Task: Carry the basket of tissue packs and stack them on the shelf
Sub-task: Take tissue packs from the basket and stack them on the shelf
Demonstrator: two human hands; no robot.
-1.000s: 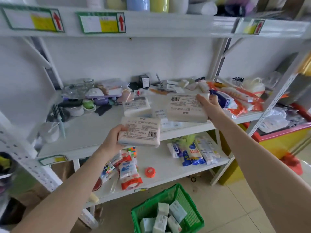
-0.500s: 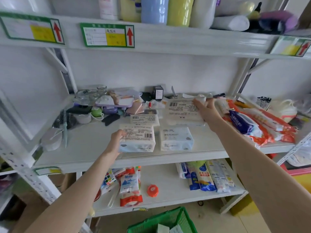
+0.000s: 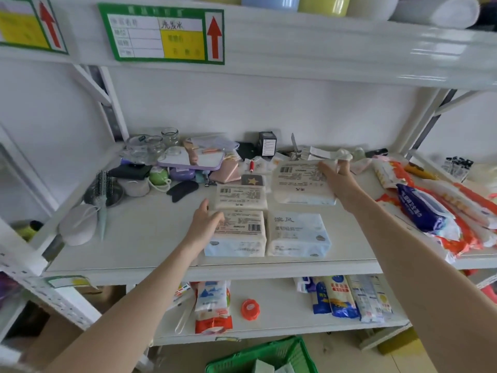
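Both packs [image 3: 236, 232] now rest on the shelf [image 3: 139, 238].

Red up-arrow on the green-bordered shelf label [image 3: 160, 34]; barcodes on tissue packs [image 3: 240, 197]; other print illegible.

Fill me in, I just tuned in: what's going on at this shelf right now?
A person is stocking tissue packs on the middle shelf. The left hand rests on the front-left pack, set beside another pack. The right hand lies on a pack farther back, and a fourth pack sits behind the front-left one. The green basket is on the floor below, with what look like more packs inside.
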